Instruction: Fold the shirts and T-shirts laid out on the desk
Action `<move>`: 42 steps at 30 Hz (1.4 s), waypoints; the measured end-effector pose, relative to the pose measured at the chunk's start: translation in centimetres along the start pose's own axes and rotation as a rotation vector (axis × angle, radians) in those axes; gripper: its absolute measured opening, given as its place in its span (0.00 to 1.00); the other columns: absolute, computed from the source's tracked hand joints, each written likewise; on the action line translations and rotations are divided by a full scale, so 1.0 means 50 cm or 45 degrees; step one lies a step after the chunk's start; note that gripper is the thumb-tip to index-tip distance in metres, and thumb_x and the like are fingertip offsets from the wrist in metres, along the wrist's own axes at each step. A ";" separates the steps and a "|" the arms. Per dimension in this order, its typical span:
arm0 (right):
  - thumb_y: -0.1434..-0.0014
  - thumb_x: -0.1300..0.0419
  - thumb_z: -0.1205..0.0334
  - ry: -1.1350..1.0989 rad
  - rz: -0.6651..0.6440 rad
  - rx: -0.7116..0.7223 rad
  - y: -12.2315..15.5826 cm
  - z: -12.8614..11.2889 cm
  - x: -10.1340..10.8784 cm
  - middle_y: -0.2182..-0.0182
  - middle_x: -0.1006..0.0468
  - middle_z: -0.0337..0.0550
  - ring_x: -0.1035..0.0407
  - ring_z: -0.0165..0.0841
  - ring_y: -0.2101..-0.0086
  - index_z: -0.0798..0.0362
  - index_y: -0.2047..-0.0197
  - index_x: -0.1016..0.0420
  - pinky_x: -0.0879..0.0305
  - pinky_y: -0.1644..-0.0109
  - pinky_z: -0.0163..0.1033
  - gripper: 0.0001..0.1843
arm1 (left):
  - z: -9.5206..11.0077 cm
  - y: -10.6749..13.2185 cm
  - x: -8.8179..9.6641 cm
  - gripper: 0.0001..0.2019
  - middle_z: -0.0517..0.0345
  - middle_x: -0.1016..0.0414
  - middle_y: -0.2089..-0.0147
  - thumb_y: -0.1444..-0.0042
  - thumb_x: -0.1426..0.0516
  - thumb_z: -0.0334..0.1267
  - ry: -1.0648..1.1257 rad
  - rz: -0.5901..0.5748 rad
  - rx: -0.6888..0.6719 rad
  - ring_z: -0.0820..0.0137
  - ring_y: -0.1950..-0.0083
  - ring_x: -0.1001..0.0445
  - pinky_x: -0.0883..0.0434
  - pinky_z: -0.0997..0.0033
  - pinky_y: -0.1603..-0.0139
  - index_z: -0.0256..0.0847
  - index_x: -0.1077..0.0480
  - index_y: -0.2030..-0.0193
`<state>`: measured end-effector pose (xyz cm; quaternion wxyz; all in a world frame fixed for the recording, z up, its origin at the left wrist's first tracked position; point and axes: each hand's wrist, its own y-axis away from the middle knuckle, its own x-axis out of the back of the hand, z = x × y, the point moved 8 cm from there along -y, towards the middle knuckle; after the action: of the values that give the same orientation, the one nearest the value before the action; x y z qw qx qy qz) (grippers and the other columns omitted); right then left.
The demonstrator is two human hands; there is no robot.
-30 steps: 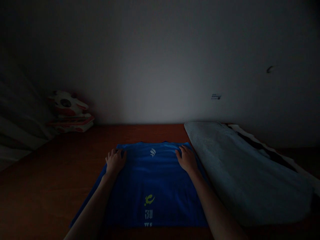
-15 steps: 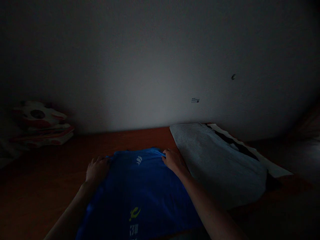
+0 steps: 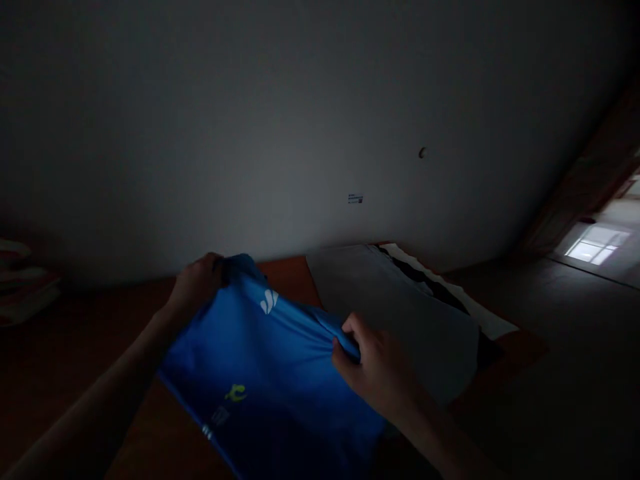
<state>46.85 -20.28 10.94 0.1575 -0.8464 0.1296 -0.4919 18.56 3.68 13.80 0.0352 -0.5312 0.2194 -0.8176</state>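
Note:
A blue garment (image 3: 270,360) with a white logo near its upper edge and a yellow-green mark lower down is stretched between my hands. My left hand (image 3: 197,283) grips its upper left corner, raised above the wooden surface. Closer to me and lower, my right hand (image 3: 373,353) pinches the right end of the upper edge between thumb and fingers. Creases run from that pinch towards the logo. The garment's lower part drops out of the dim bottom of the view.
A grey cloth (image 3: 395,300) lies flat to the right on the wooden tabletop (image 3: 287,270), with black and white cloth along its far edge. Behind is a pale wall (image 3: 250,133). At the far left, a blurred stack of objects (image 3: 27,287) is partly cut off.
Both hands have lifted the garment's upper edge off the table; the right hand has come nearer to me, so the edge slants. The view has turned right, showing a bright window-like patch.

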 end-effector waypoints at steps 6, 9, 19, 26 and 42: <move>0.38 0.46 0.58 0.557 0.057 -0.326 -0.030 0.096 0.168 0.78 0.25 0.38 0.27 0.36 0.77 0.49 0.60 0.31 0.47 0.73 0.36 0.06 | 0.385 -0.198 -0.087 0.17 0.36 0.22 0.45 0.34 0.51 0.33 0.032 -0.023 -0.267 0.54 0.43 0.22 0.29 0.55 0.40 0.32 0.31 0.42; 0.37 0.45 0.57 0.823 -0.058 -0.603 -0.033 0.204 0.218 0.72 0.20 0.48 0.23 0.42 0.70 0.53 0.57 0.28 0.41 0.70 0.39 0.10 | 0.543 -0.239 -0.162 0.29 0.28 0.44 0.27 0.37 0.47 0.30 0.241 -0.084 -0.519 0.56 0.31 0.33 0.34 0.57 0.33 0.28 0.46 0.30; 0.34 0.46 0.49 0.892 -0.217 -0.761 0.070 0.403 0.194 0.59 0.20 0.58 0.23 0.49 0.58 0.55 0.53 0.24 0.32 0.60 0.47 0.19 | 0.514 -0.012 -0.333 0.18 0.44 0.36 0.29 0.36 0.45 0.38 -0.026 -0.660 -1.165 0.56 0.31 0.33 0.36 0.55 0.32 0.41 0.30 0.40; 0.34 0.45 0.55 0.741 -0.199 -0.508 0.015 0.333 0.057 0.55 0.21 0.56 0.25 0.46 0.55 0.54 0.55 0.24 0.33 0.58 0.45 0.14 | 0.202 0.142 -0.347 0.17 0.48 0.26 0.37 0.32 0.51 0.42 -0.038 -0.613 -0.810 0.59 0.36 0.28 0.31 0.56 0.35 0.43 0.26 0.45; 0.33 0.46 0.54 0.130 -0.041 0.129 -0.146 -0.031 -0.421 0.39 0.29 0.61 0.35 0.48 0.39 0.57 0.39 0.30 0.37 0.38 0.54 0.24 | -0.218 0.304 -0.146 0.22 0.43 0.27 0.36 0.34 0.52 0.47 -0.240 0.017 -0.097 0.51 0.37 0.29 0.31 0.46 0.37 0.40 0.28 0.41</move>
<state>35.84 -5.95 -2.14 0.1853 -0.8130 0.0987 -0.5430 9.41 -4.39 -2.16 0.0409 -0.6054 0.2494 -0.7548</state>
